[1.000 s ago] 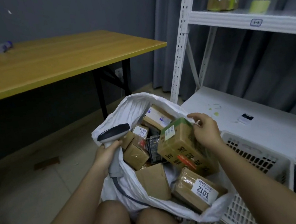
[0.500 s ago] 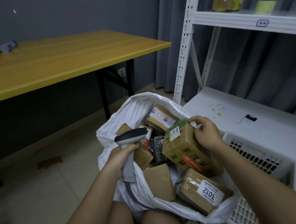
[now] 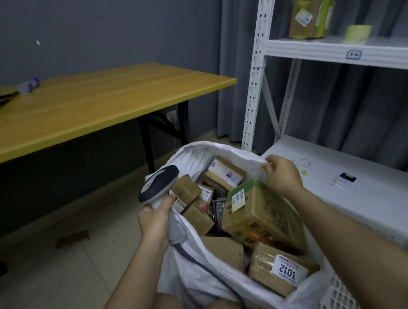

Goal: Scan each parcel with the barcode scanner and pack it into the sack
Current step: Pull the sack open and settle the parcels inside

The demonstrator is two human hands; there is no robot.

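Bare forearms and knees; no sleeves visible.

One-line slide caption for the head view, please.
Left hand grips the barcode scanner; right hand pinches the rim of the parcel-filled sack.

A small parcel storeroom: white slotted metal shelving [image 3: 260,62] with a labelled box [image 3: 310,13], a sack [image 3: 210,268] of labelled cartons, and a plain wooden table [image 3: 88,105].
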